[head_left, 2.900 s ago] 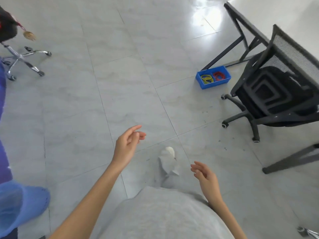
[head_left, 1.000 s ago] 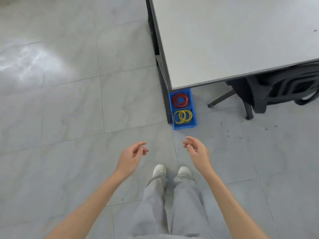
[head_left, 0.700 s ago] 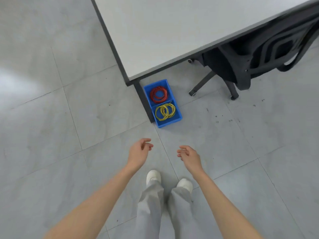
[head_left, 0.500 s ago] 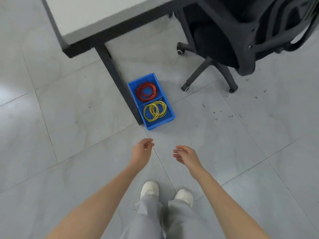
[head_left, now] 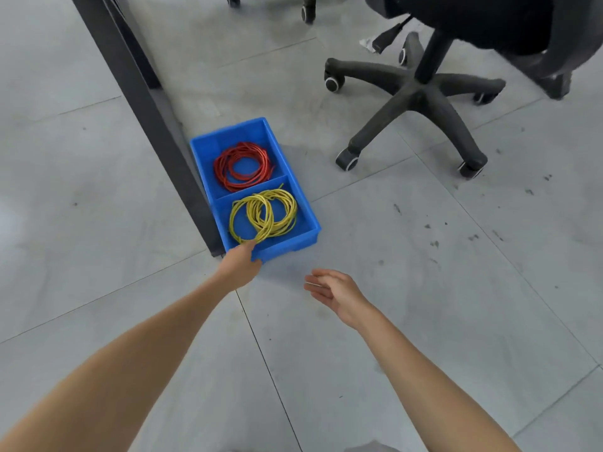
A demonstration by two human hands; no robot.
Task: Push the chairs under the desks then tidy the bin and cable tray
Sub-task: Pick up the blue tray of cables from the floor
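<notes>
A blue two-compartment cable tray (head_left: 307, 213) lies on the floor against a black desk leg (head_left: 146, 102). A red cable coil (head_left: 243, 166) fills the far compartment and a yellow cable coil (head_left: 264, 215) the near one. My left hand (head_left: 239, 265) grips the tray's near left corner, thumb over the rim beside the yellow coil. My right hand (head_left: 336, 288) hovers open over the floor just in front of the tray, touching nothing. A black office chair (head_left: 489, 17) stands at the upper right, its five-star wheeled base (head_left: 417, 93) right of the tray.
Grey tiled floor (head_left: 456, 288) stretches to the right and in front of the tray, with dark specks on it. A chair wheel (head_left: 346, 159) sits close to the tray's far right side. More chair wheels (head_left: 308, 11) show at the top edge.
I have bent down much closer to the tray. My left hand has reached forward and taken hold of its near rim, while my right hand stayed open just short of it.
</notes>
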